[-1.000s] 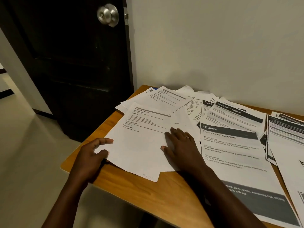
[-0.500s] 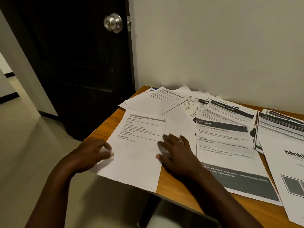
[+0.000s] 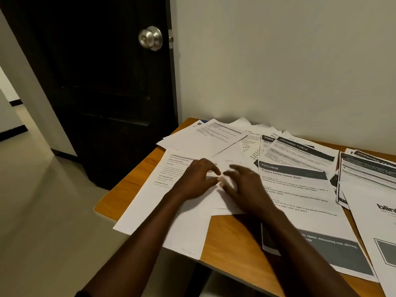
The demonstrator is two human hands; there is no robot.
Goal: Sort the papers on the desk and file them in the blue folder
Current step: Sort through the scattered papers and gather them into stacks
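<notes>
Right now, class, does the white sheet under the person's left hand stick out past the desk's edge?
Yes: the white sheet under the left hand juts past the desk's near edge, its corner above the floor.

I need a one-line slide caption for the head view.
Left hand and right hand meet over a white sheet among papers spread on a wooden desk.

Papers (image 3: 295,189) on desk (image 3: 231,234), door (image 3: 96,82) left.

A wooden table (image 3: 231,239) is standing against the wall (image 3: 278,71), carrying overlapping printed sheets. A plain text sheet (image 3: 162,211) is overhanging its front left edge. A "KITCHEN" sheet (image 3: 300,200) is lying beside it, and a "DRESSING TABLE" sheet (image 3: 300,151) is sitting farther back.
</notes>
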